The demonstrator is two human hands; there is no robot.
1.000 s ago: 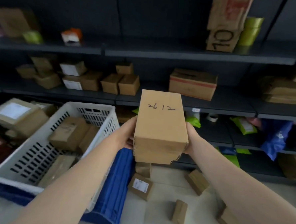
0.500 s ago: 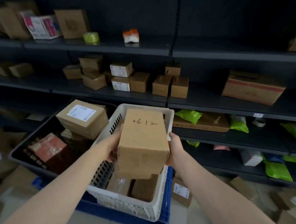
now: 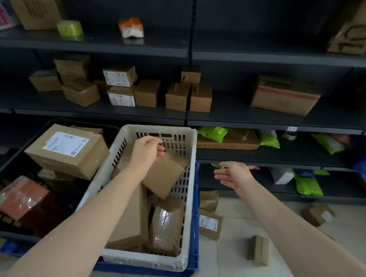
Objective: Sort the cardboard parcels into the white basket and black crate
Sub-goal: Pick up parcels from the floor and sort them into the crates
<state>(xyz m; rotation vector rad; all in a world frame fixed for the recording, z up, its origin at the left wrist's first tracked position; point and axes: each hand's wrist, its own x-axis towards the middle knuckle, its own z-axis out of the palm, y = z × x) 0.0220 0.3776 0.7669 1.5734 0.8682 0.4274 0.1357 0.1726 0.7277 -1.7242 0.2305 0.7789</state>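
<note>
A plain cardboard parcel [image 3: 164,175] leans tilted inside the white basket [image 3: 148,262], resting on other brown parcels there. My left hand [image 3: 145,151] reaches over the basket with its fingers curled on the parcel's upper edge. My right hand [image 3: 235,175] hovers to the right of the basket, fingers spread, holding nothing. To the left sits the black crate [image 3: 7,232], which holds a large labelled box [image 3: 67,150] and reddish packets [image 3: 17,196].
A blue crate [image 3: 195,224] lies under the basket. Loose parcels lie on the tiled floor at the right: a labelled one [image 3: 210,224], a small one [image 3: 258,250] and another [image 3: 318,213]. Dark shelves [image 3: 264,122] behind carry several boxes and green bags.
The parcel, held in both hands in front of me, has gone down into the white basket. My right hand has let go and moved off to the right; the view has shifted.
</note>
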